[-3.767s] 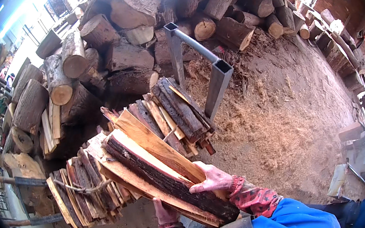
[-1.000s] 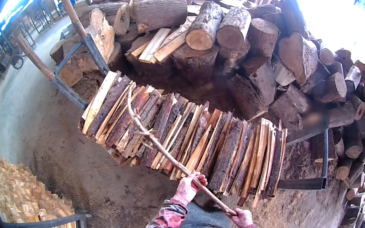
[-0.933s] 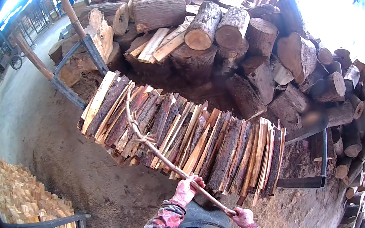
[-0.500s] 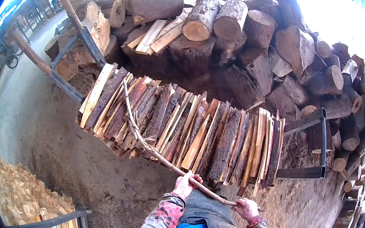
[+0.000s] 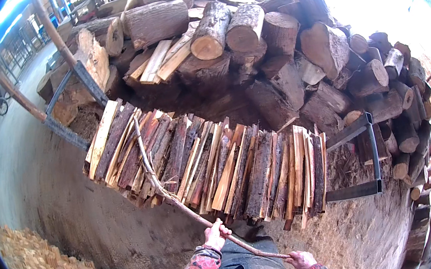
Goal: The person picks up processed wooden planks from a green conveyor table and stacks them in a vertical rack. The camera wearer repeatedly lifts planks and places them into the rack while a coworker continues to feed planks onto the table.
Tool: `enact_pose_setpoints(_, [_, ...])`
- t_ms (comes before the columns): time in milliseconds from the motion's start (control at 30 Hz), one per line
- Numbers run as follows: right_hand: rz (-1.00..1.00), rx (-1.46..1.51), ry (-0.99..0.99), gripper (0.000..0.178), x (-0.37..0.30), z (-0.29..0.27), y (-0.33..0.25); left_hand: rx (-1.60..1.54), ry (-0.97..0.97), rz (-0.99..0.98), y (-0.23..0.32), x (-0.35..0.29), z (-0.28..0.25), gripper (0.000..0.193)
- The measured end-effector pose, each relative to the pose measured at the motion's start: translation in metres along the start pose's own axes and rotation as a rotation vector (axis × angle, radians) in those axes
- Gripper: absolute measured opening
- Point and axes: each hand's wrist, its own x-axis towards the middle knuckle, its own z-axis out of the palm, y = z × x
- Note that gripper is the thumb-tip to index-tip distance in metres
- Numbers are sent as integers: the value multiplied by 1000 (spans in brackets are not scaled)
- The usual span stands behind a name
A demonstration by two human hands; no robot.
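Observation:
A long, thin, bent stick point(image 5: 187, 209) is held in both hands. My left hand point(image 5: 216, 235) is closed round its lower part, and my right hand point(image 5: 302, 262) is closed at its near end. From my hands the stick curves up and left, its far part lying across the left half of a row of split firewood point(image 5: 247, 171). The pieces, many with dark bark and some pale, stand packed side by side in a long load right in front of me. Where the stick meets the wood, I cannot tell how firmly it presses.
A dark metal frame end point(image 5: 375, 158) stands at the load's right, and metal-sleeved wooden handles point(image 5: 67, 128) rise at its left. Behind is a high pile of cut logs point(image 5: 245, 28). Pale split sticks point(image 5: 43, 263) fill a rack at lower left. Dirt floor point(image 5: 148, 245) lies between.
My view has shifted, so the load appears lower and turned more level. The stick's near end, which stuck out past my right hand, now ends at that hand. Both hands still grip it.

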Motion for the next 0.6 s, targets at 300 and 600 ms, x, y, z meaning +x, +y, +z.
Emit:
enact_pose_setpoints(300, [146,71,62,48,1,42,3,64,-45,98,6,-13,21,26])
enact_pose_setpoints(600, [310,178,-15,50,-2,96,23,235,-91,70,-17,4,67,21])
